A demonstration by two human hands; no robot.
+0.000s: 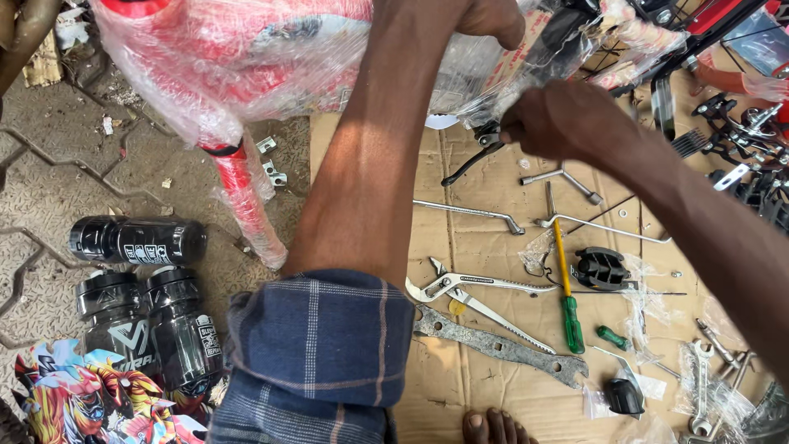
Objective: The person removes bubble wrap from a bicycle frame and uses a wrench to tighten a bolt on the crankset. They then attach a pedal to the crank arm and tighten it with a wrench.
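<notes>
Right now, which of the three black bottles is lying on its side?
The black bottle farthest from the camera, on the paving left of the red wrapped frame tube. It lies flat; the other two bottles stand side by side below it.

grey patterned paving [49,197], flattened cardboard sheet [485,247] on ground, daylight.

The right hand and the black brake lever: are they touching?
Touching. The head view shows the right hand with its fingertips closed on the top end of the black brake lever.
</notes>
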